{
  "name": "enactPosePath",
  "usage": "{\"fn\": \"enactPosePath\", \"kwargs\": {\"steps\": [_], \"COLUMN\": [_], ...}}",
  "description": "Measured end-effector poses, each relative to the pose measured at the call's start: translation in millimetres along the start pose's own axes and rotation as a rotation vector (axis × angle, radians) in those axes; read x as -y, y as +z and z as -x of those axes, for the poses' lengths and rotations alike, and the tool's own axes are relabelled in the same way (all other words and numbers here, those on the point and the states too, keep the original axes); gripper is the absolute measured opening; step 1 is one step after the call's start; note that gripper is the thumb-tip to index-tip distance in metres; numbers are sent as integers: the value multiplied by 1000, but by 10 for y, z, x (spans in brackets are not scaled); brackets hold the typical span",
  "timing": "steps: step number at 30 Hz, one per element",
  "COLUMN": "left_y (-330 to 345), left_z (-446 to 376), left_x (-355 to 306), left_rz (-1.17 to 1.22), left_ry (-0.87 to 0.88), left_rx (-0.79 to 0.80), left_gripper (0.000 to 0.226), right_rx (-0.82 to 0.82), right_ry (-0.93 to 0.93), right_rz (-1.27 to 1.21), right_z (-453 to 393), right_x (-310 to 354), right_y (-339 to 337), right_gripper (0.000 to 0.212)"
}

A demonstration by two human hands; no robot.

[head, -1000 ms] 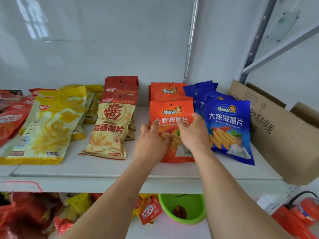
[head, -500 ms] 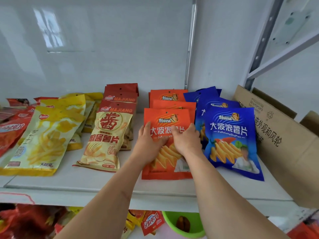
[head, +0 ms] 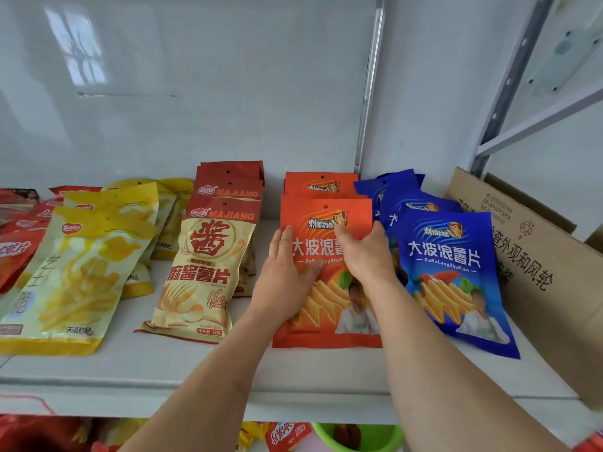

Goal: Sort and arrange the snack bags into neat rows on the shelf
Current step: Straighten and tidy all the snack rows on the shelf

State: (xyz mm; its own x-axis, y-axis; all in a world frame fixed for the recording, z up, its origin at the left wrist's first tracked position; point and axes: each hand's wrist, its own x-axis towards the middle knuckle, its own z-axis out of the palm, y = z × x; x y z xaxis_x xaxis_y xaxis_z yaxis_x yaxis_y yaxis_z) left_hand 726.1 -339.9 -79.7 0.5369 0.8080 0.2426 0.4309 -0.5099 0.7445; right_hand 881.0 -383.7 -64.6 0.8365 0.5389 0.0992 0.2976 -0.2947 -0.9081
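Red-topped bag [head: 208, 256], centre left: "MAJIANG", "麻酱薯片". Blue bag [head: 450, 272], right: "大波浪薯片", "DaBoLangShuPian". Cardboard box [head: 538, 262], far right: "外观和风轮".

Rows of snack bags lay overlapping mid-frame on the white shelf [head: 169, 370]: yellow bags [head: 75, 275], cream-red bags [head: 208, 265], orange bags [head: 326, 216], blue bags [head: 450, 272].

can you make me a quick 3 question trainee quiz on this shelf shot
1. True or false: both hands rest on the front orange bag.
2. Which row lies directly right of the orange row? A) yellow B) blue C) Majiang
3. Fill in: the cardboard box stands at the shelf's ___ end.

Key: 1 true, the left hand and right hand lie flat on it. 2 B, the blue bags. 3 right.
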Motion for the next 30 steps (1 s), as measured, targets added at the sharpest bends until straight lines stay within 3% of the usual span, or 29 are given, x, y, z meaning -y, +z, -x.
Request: {"fn": "enactPosePath", "kwargs": {"steps": [6,20,23,26,28,30], "left_y": [31,78,33,48,128,185], "left_z": [-59,-143,-65,124,254,337], "left_x": [1,91,16,-85,-119,-92], "left_rz": [-19,-139,-304,-509,-568,-623], "left_ry": [-39,-82,-12,190,291,288], "left_rx": [63,125,21,-152,-114,34], "left_gripper": [94,87,76,64,62,61], "right_rx": [-4,-1,-7,-11,-20,-25], "right_ry": [-13,-11,-16,-28,-29,-41], "right_rz": [2,103,121,121,146,216], "right_z": [-61,-105,-104,-101,-88,-65], "right_x": [-80,-154,-135,-131,-116,-83], "right_y": [83,272,245,228,215,184], "right_gripper": [78,81,81,83,85,89]}}
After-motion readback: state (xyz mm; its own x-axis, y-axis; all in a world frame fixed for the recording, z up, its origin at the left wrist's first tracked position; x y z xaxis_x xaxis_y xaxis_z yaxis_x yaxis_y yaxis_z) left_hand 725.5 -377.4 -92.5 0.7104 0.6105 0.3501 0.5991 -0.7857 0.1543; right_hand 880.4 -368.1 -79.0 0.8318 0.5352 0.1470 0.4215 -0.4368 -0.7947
